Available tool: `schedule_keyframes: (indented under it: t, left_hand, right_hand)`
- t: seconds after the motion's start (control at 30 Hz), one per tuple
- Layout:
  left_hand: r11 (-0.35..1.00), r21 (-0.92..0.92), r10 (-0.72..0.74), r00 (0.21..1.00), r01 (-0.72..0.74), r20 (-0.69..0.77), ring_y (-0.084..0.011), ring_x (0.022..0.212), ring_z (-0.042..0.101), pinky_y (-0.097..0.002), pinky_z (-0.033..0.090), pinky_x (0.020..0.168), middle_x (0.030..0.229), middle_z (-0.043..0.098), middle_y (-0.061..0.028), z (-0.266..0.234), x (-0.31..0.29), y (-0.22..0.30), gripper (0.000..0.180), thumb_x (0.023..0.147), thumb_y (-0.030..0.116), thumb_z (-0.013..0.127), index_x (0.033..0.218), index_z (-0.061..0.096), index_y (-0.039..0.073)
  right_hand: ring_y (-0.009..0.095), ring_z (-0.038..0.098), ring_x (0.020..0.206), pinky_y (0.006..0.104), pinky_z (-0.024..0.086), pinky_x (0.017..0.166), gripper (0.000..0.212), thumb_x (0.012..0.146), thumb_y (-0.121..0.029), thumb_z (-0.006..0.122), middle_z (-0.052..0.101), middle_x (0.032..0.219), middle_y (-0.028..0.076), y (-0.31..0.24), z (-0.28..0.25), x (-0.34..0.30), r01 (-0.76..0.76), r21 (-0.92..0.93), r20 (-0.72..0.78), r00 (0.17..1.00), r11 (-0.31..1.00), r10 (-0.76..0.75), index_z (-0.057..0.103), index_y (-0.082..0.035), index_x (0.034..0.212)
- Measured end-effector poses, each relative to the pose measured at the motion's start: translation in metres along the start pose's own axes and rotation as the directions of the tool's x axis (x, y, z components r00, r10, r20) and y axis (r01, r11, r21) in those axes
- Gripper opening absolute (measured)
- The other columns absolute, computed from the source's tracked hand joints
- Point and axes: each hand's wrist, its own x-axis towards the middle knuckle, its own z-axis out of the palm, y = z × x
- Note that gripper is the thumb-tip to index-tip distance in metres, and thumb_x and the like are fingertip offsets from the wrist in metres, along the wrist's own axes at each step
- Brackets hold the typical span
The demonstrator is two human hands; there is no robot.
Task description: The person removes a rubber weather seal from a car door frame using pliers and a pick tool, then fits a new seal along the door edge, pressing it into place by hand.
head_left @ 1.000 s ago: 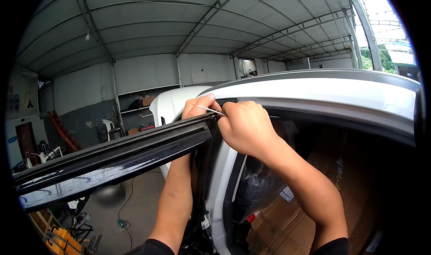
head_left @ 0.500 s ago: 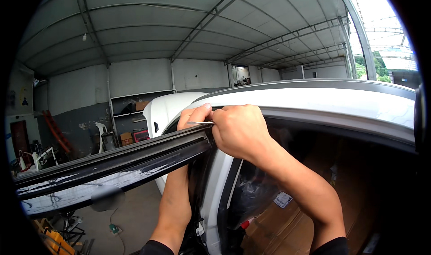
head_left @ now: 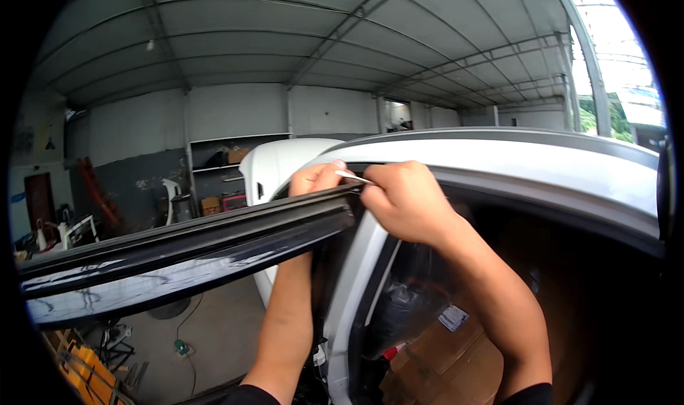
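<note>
The opened car door's black upper frame [head_left: 214, 227] runs from the left to its corner near the car's roof edge. My left hand [head_left: 313, 180] is behind that corner, closed on the top of the frame; its lower fingers are hidden. My right hand [head_left: 405, 195] is closed round a thin, flat silver blade-like tool [head_left: 352, 177]. The tool's free end points left towards my left hand, just above the frame corner. Most of the tool is hidden in my right fist.
The white car roof [head_left: 541, 159] stretches right. Below it, the doorway holds a large cardboard box [head_left: 456, 351] and dark plastic wrap. A white raised panel [head_left: 281, 159] stands beyond. Yellow equipment [head_left: 89, 369] and a cable are on the floor at lower left.
The tool has lifted off the frame corner and now slants up towards my left hand. The view has shifted slightly, with the door and both hands appearing further right.
</note>
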Motion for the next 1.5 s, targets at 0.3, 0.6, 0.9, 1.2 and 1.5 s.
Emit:
schedule_keyframes:
  t: [0.3,0.6,0.9,1.2,1.5]
  left_hand:
    - [0.913,-0.407,0.068,0.996,-0.038,0.060,-0.0130,0.098,0.060,-0.0272,0.046,0.090,0.106,0.066,-0.0063,-0.021,-0.058,-0.021,0.039,0.094,0.034,0.059,0.115,0.062,0.001]
    - [0.856,0.467,0.338,0.923,-0.220,-0.183,-0.0161,0.097,0.058,-0.0315,0.047,0.087,0.105,0.065,-0.0062,-0.024,-0.075,-0.048,0.017,0.091,0.005,0.060,0.106,0.066,-0.001]
    - [0.608,0.649,0.723,0.656,-0.457,-0.214,-0.0136,0.085,0.060,-0.0287,0.048,0.081,0.092,0.067,-0.0044,0.001,-0.078,-0.011,0.016,0.086,-0.007,0.053,0.095,0.066,-0.006]
    - [0.535,0.710,0.769,0.612,-0.458,-0.184,-0.0188,0.083,0.061,-0.0313,0.049,0.081,0.089,0.067,-0.0094,0.013,-0.076,-0.004,0.021,0.080,-0.011,0.048,0.093,0.064,-0.009]
    - [0.520,0.727,0.777,0.602,-0.448,-0.185,-0.0194,0.083,0.061,-0.0320,0.048,0.082,0.090,0.067,-0.0101,0.019,-0.077,0.003,0.019,0.081,-0.010,0.048,0.093,0.064,-0.009]
  right_hand:
    - [0.004,0.040,0.051,0.0213,0.034,0.047,0.026,0.098,-0.024,0.056,0.059,0.071,-0.002,0.027,-0.002,-0.001,-0.400,0.703,0.407,0.904,0.589,0.128,0.066,-0.001,0.096]
    - [0.005,0.037,0.042,0.0222,0.028,0.041,0.028,0.096,-0.026,0.060,0.046,0.053,-0.002,0.033,0.019,-0.001,-0.383,0.844,0.393,0.918,0.375,0.054,0.064,0.001,0.102]
    - [0.003,0.034,0.045,0.0205,0.025,0.041,0.024,0.092,-0.022,0.067,0.042,0.056,-0.006,0.031,0.017,0.005,-0.488,0.837,0.483,0.871,0.248,0.083,0.065,0.002,0.096]
    - [0.003,0.034,0.048,0.0202,0.026,0.041,0.019,0.092,-0.017,0.066,0.045,0.060,-0.006,0.035,0.012,0.011,-0.530,0.816,0.533,0.844,0.230,0.057,0.066,0.002,0.092]
    - [0.003,0.034,0.047,0.0195,0.026,0.040,0.018,0.092,-0.017,0.066,0.045,0.062,-0.006,0.029,0.018,0.004,-0.501,0.849,0.492,0.866,0.168,0.094,0.065,0.002,0.093]
